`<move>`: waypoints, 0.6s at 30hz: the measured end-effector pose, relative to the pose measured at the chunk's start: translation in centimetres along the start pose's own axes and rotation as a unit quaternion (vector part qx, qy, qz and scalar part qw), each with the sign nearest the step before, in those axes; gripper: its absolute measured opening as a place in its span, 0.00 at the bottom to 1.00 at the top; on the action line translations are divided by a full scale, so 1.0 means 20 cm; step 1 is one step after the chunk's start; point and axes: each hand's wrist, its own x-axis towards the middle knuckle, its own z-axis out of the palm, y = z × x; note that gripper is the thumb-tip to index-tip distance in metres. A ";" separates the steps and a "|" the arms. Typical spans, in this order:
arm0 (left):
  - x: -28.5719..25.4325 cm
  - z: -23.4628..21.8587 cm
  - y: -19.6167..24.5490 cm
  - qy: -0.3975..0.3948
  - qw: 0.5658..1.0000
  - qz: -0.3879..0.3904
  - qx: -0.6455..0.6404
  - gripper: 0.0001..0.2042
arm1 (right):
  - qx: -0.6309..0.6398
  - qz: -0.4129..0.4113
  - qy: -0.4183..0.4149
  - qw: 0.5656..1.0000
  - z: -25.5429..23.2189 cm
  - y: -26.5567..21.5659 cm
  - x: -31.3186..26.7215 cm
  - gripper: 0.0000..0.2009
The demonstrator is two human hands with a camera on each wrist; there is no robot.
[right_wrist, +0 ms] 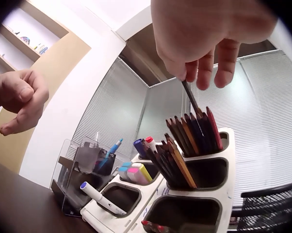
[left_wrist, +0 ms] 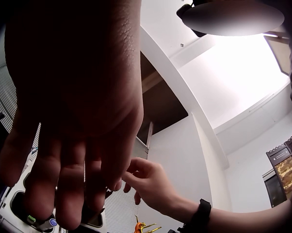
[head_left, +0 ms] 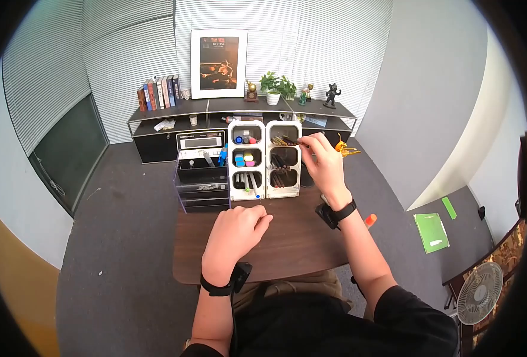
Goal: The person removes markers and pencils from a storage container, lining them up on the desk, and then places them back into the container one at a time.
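Note:
My right hand (head_left: 325,165) pinches the upper end of a dark pencil (right_wrist: 191,97) between thumb and fingers. The pencil's lower end is among the colored pencils (right_wrist: 185,136) in the top compartment of the right white organizer (right_wrist: 231,150). More pencils (right_wrist: 177,165) lean in its middle compartment, and red-tipped ones (right_wrist: 153,226) lie in the lowest. Before the organizers, my left hand (head_left: 235,234) hangs over the near side of the table with relaxed fingers and holds nothing. The left organizer (head_left: 232,184) holds markers, highlighters (right_wrist: 136,174) and a white pen with a blue cap (right_wrist: 100,196).
Left of the organizers stands a clear desk box (head_left: 207,199) with pens, and a calculator (head_left: 201,141) at its back. The brown table (head_left: 269,250) carries them all. An orange tip (head_left: 370,221) shows beside my right forearm. Behind is a low black cabinet (head_left: 156,149).

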 end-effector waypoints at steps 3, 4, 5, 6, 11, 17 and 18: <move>0.00 0.00 0.00 -0.003 1.000 -0.002 0.002 0.14 | -0.047 -0.033 -0.018 0.998 0.02 0.03 0.00 0.09; 0.00 0.00 0.00 -0.002 1.000 0.001 0.002 0.14 | -0.062 -0.024 -0.037 0.997 0.03 0.04 0.00 0.09; 0.00 0.00 0.00 -0.003 1.000 0.001 0.002 0.14 | -0.078 -0.014 -0.056 0.995 0.03 0.04 0.00 0.09; 0.00 0.00 0.00 -0.005 1.000 0.001 0.001 0.14 | -0.078 -0.013 -0.055 0.995 0.03 0.04 -0.01 0.09; 0.00 0.00 0.00 -0.006 1.000 -0.002 0.000 0.14 | -0.078 -0.003 -0.050 0.996 0.01 -0.02 -0.02 0.11; 0.00 0.01 0.00 -0.005 1.000 0.004 -0.003 0.13 | -0.076 0.004 -0.067 0.995 0.02 0.00 -0.04 0.11; 0.00 0.01 0.01 -0.007 1.000 0.000 0.000 0.13 | -0.076 0.005 -0.066 0.995 0.02 0.00 -0.04 0.11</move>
